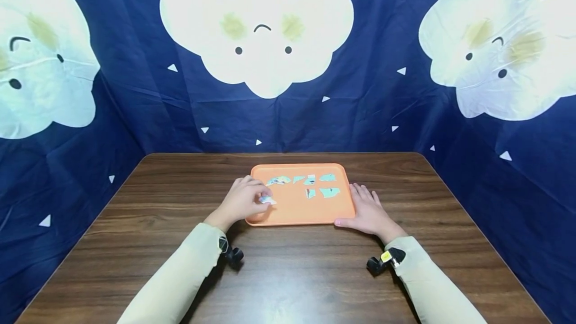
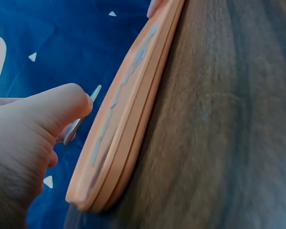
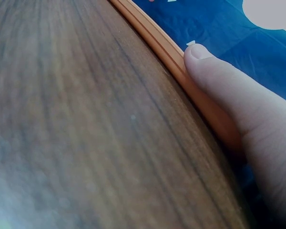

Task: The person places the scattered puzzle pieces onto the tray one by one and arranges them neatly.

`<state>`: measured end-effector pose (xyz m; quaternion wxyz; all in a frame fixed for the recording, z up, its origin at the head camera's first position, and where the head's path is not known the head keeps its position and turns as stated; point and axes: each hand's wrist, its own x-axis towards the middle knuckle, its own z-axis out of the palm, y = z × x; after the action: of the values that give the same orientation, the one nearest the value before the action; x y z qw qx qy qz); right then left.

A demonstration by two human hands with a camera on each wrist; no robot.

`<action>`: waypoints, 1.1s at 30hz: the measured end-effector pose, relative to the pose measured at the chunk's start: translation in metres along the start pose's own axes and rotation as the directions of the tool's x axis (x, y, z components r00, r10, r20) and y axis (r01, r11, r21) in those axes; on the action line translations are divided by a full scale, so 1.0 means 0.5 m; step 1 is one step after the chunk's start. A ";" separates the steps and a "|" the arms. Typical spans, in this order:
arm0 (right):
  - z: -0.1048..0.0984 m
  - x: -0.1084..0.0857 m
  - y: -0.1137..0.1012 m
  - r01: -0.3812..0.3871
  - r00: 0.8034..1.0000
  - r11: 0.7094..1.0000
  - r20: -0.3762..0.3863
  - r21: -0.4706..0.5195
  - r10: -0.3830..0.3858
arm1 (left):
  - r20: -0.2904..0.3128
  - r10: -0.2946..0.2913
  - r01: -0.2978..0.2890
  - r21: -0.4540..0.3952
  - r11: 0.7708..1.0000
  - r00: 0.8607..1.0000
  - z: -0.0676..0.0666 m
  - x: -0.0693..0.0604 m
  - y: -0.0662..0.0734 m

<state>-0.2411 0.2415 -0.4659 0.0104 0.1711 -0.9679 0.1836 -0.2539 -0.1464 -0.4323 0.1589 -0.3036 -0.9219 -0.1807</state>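
Over the left part of an orange tray (image 1: 292, 216), my left hand (image 1: 243, 199) pinches a puzzle piece (image 1: 267, 200) between thumb and fingers. The left wrist view shows that piece (image 2: 78, 121) edge-on, held above the tray's rim. My right hand (image 1: 369, 211) rests at the tray's right front corner, fingers extended along the side and thumb (image 3: 205, 59) against the front rim. Inside the tray lie several flat pale-blue pieces: a larger multicoloured one (image 1: 279, 180) at the back left, and others such as an irregular piece (image 1: 330, 192) towards the right.
The tray lies on a brown wood-grain table (image 1: 288, 264). Dark blue cloth (image 1: 279, 124) with white clouds and small triangles hangs behind and at both sides. Small black devices (image 1: 234, 255) are strapped at both wrists.
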 end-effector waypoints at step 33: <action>0.000 -0.005 0.000 0.008 1.000 1.000 -0.007 -0.022 -0.008 | 0.201 -0.051 0.046 0.029 0.999 0.978 0.065 0.112 0.047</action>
<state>-0.2388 0.2421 -0.4661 0.0163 0.1743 -0.9691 0.1735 -0.2880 -0.0865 -0.4330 0.0638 -0.2958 -0.9425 -0.1415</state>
